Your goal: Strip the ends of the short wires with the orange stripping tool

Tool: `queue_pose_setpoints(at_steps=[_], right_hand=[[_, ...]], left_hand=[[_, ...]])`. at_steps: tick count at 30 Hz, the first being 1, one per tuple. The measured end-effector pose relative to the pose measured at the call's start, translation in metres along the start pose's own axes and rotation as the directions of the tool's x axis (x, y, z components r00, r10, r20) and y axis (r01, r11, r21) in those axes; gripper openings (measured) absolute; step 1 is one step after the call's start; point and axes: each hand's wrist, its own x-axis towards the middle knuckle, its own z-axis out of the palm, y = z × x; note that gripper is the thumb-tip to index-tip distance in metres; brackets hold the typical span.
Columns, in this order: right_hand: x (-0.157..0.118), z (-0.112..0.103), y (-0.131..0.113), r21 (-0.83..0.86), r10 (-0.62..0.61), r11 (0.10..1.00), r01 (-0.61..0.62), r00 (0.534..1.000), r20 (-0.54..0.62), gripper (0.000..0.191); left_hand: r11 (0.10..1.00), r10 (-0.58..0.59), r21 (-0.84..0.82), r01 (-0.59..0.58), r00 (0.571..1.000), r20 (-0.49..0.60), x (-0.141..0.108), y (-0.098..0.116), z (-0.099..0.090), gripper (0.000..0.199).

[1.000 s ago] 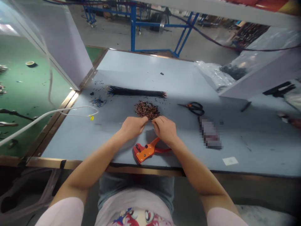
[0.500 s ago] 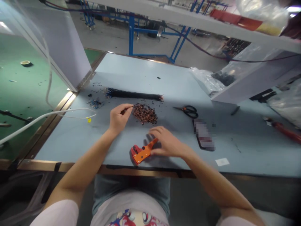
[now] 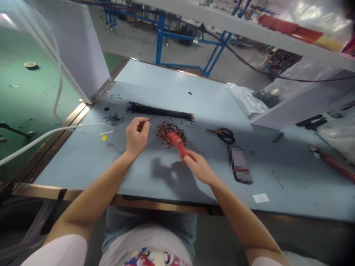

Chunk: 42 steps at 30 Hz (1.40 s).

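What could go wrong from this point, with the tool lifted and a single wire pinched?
The left hand pinches one thin wire by its end; it could slip or bend before it meets the tool. The right hand holds the orange tool raised right over the pile of copper bits, so a low swing might scatter them. Loose scraps already lie around the black wire bundle, and more could spread across the table.

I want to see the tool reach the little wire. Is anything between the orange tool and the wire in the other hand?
Nothing visible. The orange tool in the right hand and the thin wire pinched by the left hand have only open air between them, above the table.
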Motion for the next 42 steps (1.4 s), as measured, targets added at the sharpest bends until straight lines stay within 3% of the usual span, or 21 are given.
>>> queue_pose_setpoints(at_steps=[1, 3, 5, 8, 16, 23, 33, 42], right_hand=[[0.002, 0.0, 0.002, 0.255, 0.026, 0.966, -0.031, 0.999, 0.024, 0.049], [0.002, 0.003, 0.009, 0.648, 0.015, 0.757, -0.085, 0.994, 0.112, 0.054], [0.001, 0.007, 0.016, 0.811, -0.017, 0.566, -0.151, 0.981, 0.195, 0.055], [-0.003, 0.012, 0.024, 0.854, -0.032, 0.47, -0.225, 0.962, 0.271, 0.051], [-0.008, 0.013, 0.019, 0.858, -0.014, 0.413, -0.305, 0.94, 0.341, 0.051], [-0.012, 0.016, 0.014, 0.871, -0.025, 0.387, -0.302, 0.941, 0.338, 0.052], [-0.014, 0.016, 0.013, 0.874, -0.081, 0.388, -0.292, 0.934, 0.348, 0.048], [-0.017, 0.017, 0.013, 0.875, -0.11, 0.397, -0.277, 0.932, 0.345, 0.04]], left_hand=[[0.999, -0.004, 0.033, 0.004, 1.0, 0.012, 0.001, 0.0, -0.001, 0.009], [0.997, -0.004, 0.078, -0.002, 0.998, 0.07, -0.001, 0.001, -0.001, 0.008], [0.994, 0.038, 0.096, -0.051, 0.99, 0.133, -0.007, 0.003, 0.001, 0.009], [0.978, 0.153, 0.109, -0.178, 0.966, 0.206, -0.016, 0.006, 0.005, 0.01], [0.919, 0.35, 0.089, -0.383, 0.9, 0.26, -0.024, 0.005, 0.009, 0.01], [0.823, 0.508, 0.123, -0.555, 0.815, 0.279, -0.025, 0.012, 0.004, 0.016], [0.873, 0.472, -0.016, -0.488, 0.835, 0.284, -0.033, 0.014, 0.011, 0.013], [0.918, 0.375, 0.006, -0.397, 0.87, 0.319, -0.037, 0.019, 0.012, 0.008]])
